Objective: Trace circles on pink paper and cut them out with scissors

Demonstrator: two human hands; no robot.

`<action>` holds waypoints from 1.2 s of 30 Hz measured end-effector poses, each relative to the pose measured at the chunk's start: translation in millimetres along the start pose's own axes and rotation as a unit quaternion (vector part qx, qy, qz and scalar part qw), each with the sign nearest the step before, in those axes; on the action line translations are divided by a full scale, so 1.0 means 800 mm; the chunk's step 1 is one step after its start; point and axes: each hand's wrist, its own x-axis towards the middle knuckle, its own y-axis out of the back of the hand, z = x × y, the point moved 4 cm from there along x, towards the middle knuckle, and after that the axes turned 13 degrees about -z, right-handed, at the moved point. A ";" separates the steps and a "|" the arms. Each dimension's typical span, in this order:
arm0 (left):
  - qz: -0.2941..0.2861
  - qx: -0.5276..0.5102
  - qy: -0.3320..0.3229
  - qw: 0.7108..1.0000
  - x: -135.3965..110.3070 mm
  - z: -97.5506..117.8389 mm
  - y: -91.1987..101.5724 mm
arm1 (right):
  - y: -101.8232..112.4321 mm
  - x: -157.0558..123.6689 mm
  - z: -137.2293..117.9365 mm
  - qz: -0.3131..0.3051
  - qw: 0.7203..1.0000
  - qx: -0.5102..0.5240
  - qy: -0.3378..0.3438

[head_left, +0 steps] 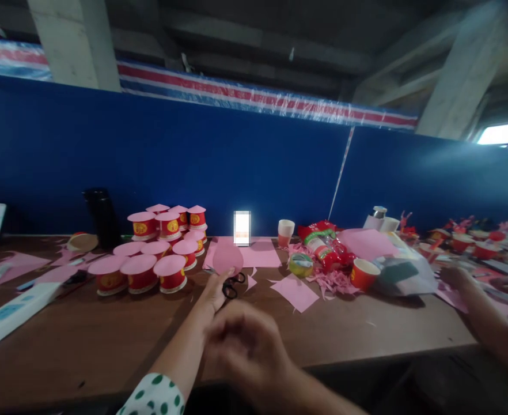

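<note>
My left hand (216, 292) reaches out over the brown table (107, 340) from a sleeve with green dots. It pinches the lower edge of a rounded pink paper piece (227, 257). Black scissors (233, 286) lie on the table just right of that hand. My right hand (245, 344) hovers close to the camera above the table's near edge. It is blurred and its fingers look loosely curled, so I cannot make out whether it holds anything. Several red paper cups with pink paper lids (141, 272) stand to the left of the paper piece.
A lit phone (242, 227) leans on the blue wall behind a pink sheet (260, 253). A pink square (295, 291), tape roll (300, 264), red snack bag (323, 245) and open red cup (363, 272) lie right. Another person's arm (487, 314) rests at far right. A white power strip (7, 314) lies left.
</note>
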 end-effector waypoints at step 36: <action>-0.146 -0.008 -0.005 0.989 -0.008 -0.002 -0.022 | 0.082 0.054 0.189 0.019 0.864 -0.466 -0.188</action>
